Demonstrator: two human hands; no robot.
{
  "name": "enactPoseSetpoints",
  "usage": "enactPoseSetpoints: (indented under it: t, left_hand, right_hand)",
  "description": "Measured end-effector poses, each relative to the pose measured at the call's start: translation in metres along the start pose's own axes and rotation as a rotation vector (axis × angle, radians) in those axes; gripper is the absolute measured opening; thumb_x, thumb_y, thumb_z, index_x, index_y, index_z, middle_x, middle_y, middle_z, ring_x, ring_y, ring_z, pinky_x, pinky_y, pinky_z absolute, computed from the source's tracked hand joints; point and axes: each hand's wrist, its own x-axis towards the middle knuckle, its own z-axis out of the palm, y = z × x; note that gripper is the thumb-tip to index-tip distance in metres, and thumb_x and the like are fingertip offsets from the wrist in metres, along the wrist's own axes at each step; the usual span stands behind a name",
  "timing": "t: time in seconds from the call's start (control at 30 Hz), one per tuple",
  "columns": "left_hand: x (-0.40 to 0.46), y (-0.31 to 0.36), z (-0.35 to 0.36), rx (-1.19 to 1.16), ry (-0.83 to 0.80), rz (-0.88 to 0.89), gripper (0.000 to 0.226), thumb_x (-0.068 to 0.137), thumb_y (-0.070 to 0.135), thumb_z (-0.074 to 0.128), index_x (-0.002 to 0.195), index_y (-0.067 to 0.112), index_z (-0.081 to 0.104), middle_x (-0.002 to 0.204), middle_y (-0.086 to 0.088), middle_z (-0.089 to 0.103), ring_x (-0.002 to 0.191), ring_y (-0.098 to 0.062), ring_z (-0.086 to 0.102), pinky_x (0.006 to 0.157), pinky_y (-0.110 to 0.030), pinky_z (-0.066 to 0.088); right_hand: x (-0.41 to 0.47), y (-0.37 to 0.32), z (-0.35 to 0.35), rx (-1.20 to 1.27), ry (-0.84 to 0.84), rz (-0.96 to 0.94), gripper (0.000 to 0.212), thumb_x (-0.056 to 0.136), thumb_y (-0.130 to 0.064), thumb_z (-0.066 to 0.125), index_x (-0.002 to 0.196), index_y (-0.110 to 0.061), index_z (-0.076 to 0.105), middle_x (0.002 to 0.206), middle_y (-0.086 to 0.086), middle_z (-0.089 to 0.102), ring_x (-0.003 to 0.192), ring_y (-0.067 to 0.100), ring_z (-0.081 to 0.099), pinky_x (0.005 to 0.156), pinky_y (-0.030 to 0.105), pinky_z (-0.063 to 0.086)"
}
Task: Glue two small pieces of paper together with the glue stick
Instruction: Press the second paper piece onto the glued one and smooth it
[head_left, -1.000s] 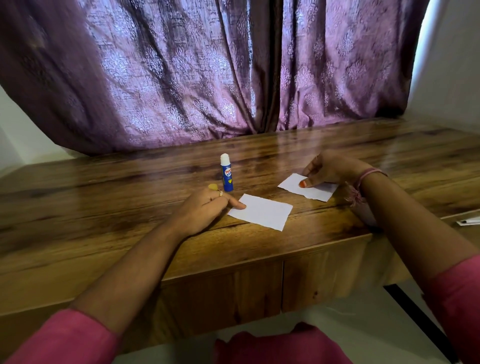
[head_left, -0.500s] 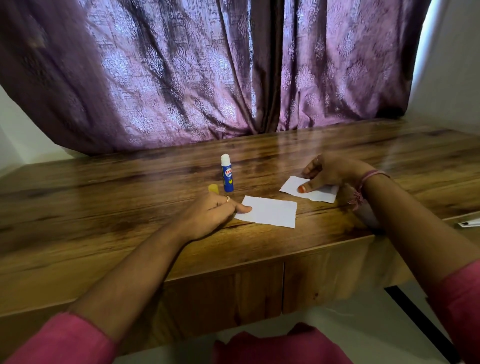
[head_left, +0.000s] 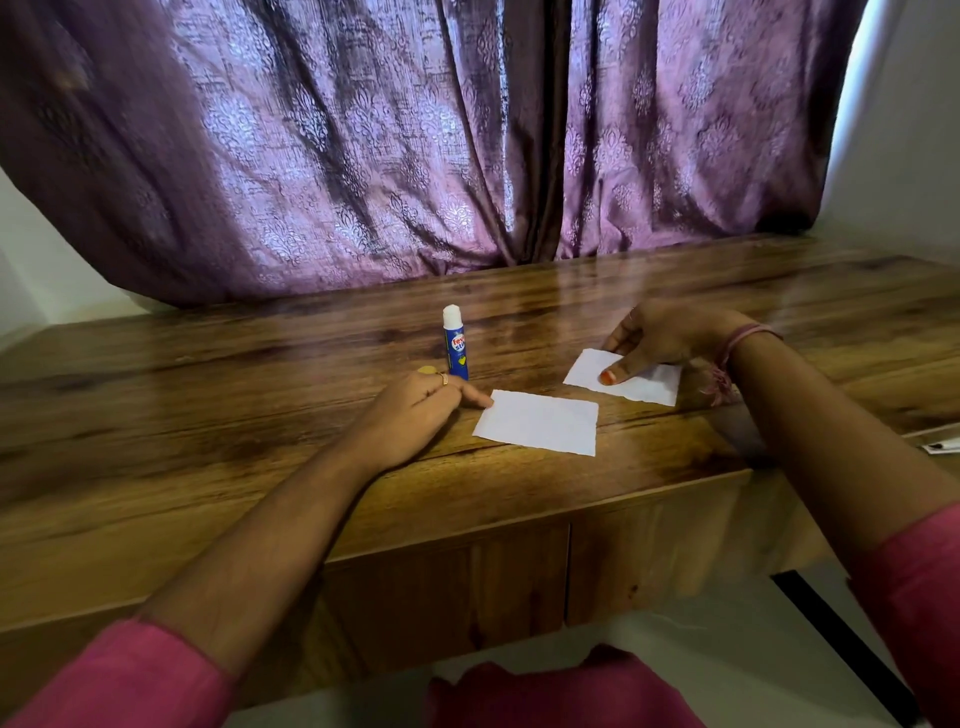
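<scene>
A larger white paper (head_left: 537, 422) lies flat near the desk's front edge. My left hand (head_left: 413, 415) rests on the desk beside it, one fingertip touching its left corner. A smaller white paper (head_left: 647, 383) lies further right. My right hand (head_left: 667, 338) arches over it, the thumb pressing on its near part and the other fingers curving down at its far edge. The blue glue stick (head_left: 455, 345) stands upright and uncapped just behind my left hand. Its yellow cap (head_left: 427, 370) lies next to it, partly hidden by my knuckles.
The wooden desk (head_left: 208, 415) runs the full width, with purple curtains (head_left: 415, 156) hanging along its back edge. Another bit of white paper (head_left: 943, 446) shows at the desk's far right. Drawer fronts lie below the front edge.
My left hand has nudged the larger paper slightly to the right and turned it a little. My right hand and the smaller paper have stayed put.
</scene>
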Motion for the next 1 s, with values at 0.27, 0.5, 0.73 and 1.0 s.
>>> enactPoseSetpoints:
  t: [0.27,0.5,0.73,1.0]
  left_hand:
    - [0.000,-0.002,0.001,-0.067,-0.010,0.035,0.040,0.083,0.028,0.034,0.092,0.037,0.072,0.054,0.018,0.043,0.056,0.007,0.047,0.058,-0.028,0.030]
    - [0.002,-0.005,0.001,-0.031,-0.055,0.044,0.040,0.083,0.031,0.033,0.090,0.042,0.070,0.064,0.015,0.040,0.059,-0.003,0.042,0.058,-0.028,0.030]
    - [0.001,-0.006,0.001,-0.047,-0.076,0.038,0.040,0.082,0.031,0.034,0.089,0.046,0.070,0.056,0.018,0.050,0.057,0.001,0.047,0.057,-0.029,0.029]
    - [0.002,-0.009,0.000,-0.141,-0.063,0.018,0.042,0.086,0.036,0.031,0.093,0.045,0.071,0.051,0.017,0.043,0.055,-0.004,0.041,0.063,-0.030,0.035]
  right_hand:
    - [-0.003,0.008,-0.002,0.190,-0.096,-0.026,0.032,0.068,-0.017,0.083,0.096,-0.018,0.068,0.089,-0.002,0.074,0.078,0.013,0.071,0.063,0.022,0.056]
    - [0.000,0.024,0.003,0.436,0.011,-0.024,0.022,0.079,-0.007,0.073,0.099,-0.008,0.066,0.095,0.011,0.071,0.083,0.022,0.067,0.076,0.034,0.056]
    - [-0.006,0.023,0.005,0.889,0.052,-0.084,0.015,0.091,-0.002,0.056,0.103,-0.005,0.064,0.086,0.008,0.072,0.066,0.012,0.071,0.054,0.022,0.057]
    - [0.003,-0.026,0.011,0.722,-0.089,-0.156,0.015,0.089,-0.003,0.061,0.095,-0.015,0.068,0.077,-0.002,0.075,0.062,0.005,0.069,0.051,0.016,0.054]
